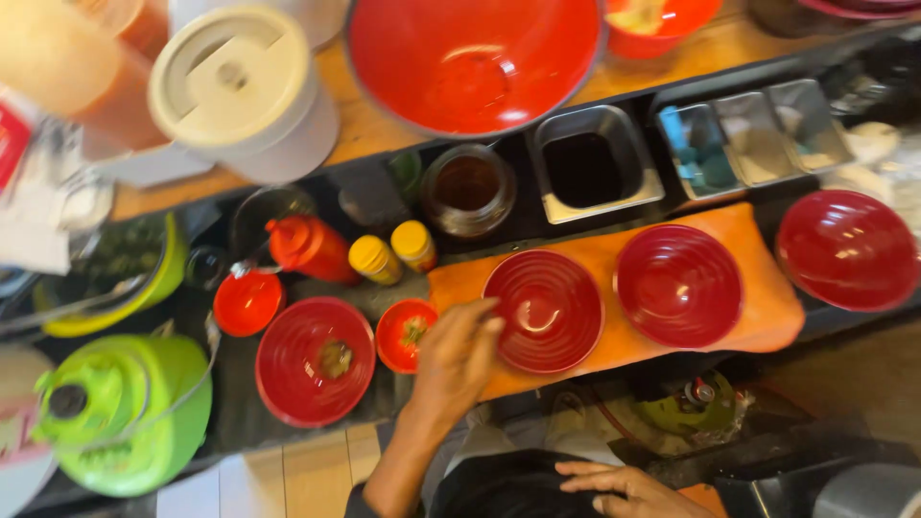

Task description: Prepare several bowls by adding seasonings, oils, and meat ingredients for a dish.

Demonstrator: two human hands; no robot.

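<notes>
I'm seeing the left hand [459,353] touching the rim of the ribbed red bowl [543,311], which is sitting on the orange mat [758,288], grasping nothing; right hand [614,487] is resting flat, open, low in view.

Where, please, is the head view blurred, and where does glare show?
Head view: the left edge is smeared by motion blur, around the white lidded tub and the green jug; the left hand at the small red bowl is slightly soft; window glare shines in the big red bowl; the right hand lies in shade.
</notes>
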